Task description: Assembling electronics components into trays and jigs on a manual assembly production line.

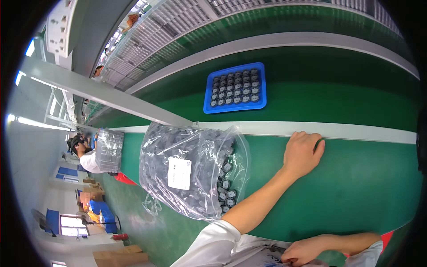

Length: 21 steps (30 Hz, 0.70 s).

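Observation:
My left hand (303,153) rests palm down against the white metal rail (356,131) at the bench's back edge. Its fingers lie over the rail, with the thumb apart, and nothing shows in its grasp. My right hand (307,250) is close to my body at the lower edge, its fingers curled in; whatever they may hold is hidden. Left of my left forearm lies a clear plastic bag (195,178), its mouth toward the arm. Many small round dark parts (226,183) with grey printed tops fill it, and a white label (179,173) is stuck on its front.
Beyond the rail, a blue tray (262,95) with rows of similar round parts sits on a green conveyor belt (320,89). A white post (102,93) slants in from the left. Farther left, a person (86,155) sits beside a bagged stack (110,150). Cardboard boxes (120,256) stand on the floor.

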Available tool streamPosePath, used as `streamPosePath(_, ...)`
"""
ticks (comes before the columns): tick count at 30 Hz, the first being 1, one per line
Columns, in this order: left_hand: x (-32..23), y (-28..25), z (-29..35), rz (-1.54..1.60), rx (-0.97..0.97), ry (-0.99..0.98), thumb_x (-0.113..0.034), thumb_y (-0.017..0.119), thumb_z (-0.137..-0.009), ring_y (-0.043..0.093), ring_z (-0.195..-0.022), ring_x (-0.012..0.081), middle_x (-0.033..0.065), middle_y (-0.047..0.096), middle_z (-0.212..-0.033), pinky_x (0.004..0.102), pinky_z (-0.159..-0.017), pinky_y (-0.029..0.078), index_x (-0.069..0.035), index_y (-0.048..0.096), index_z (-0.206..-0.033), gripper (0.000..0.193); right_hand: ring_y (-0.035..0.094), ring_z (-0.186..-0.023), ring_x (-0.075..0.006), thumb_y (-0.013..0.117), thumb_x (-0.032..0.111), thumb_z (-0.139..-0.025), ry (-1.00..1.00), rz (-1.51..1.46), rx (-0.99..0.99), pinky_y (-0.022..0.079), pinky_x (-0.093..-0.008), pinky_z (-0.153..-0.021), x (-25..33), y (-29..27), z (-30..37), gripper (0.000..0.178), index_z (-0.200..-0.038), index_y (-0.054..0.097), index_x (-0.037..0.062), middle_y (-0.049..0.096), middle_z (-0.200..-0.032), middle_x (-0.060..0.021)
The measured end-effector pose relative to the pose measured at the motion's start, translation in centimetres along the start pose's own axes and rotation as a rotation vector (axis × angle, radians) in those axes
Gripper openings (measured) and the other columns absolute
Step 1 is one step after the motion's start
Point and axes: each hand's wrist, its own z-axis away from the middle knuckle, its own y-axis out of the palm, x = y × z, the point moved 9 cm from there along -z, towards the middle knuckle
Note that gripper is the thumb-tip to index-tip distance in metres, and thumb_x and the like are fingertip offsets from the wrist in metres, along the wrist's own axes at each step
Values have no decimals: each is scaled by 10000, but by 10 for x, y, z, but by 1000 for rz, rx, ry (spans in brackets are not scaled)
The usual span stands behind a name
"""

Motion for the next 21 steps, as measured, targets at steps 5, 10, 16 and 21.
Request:
streamPosePath(5, 6, 4, 6, -58, 2, 24, -161, 674, -837, 599, -753, 313, 101, 628, -723, 432, -753, 457, -57, 656, -828, 106, 551, -659, -409, 657, 120, -699, -37, 17, 4, 420, -487, -602, 4, -1, -7, 181, -724, 532, -10, 522, -691, -233)
streamPosePath(10, 7, 4, 8, -18, -8, 3, -145, 669, -830, 572, -746, 293, 100, 598, -684, 411, -772, 445, -45, 624, -783, 119, 564, -700, -391, 662, 84, -713, -19, -75, -144, 439, -467, -623, 21, -19, -12, 155, -805, 563, 8, 539, -739, -204)
streamPosePath(16, 8, 2, 11, -25, -6, -13, -137, 668, -831, 543, -741, 267, 80, 574, -659, 389, -773, 433, -45, 606, -767, 128, 577, -745, -387, 656, 31, -726, -122, -45, -146, 456, -459, -647, 18, -21, -10, 193, -910, 601, 21, 563, -797, -181)
streamPosePath(21, 7, 0, 9, -20, -3, -19, -143, 668, -834, 544, -739, 270, 79, 583, -665, 388, -782, 436, -45, 609, -771, 130, 568, -739, -399, 654, 31, -724, -73, -63, -105, 451, -463, -642, 11, -22, -4, 186, -901, 599, 16, 561, -799, -188)
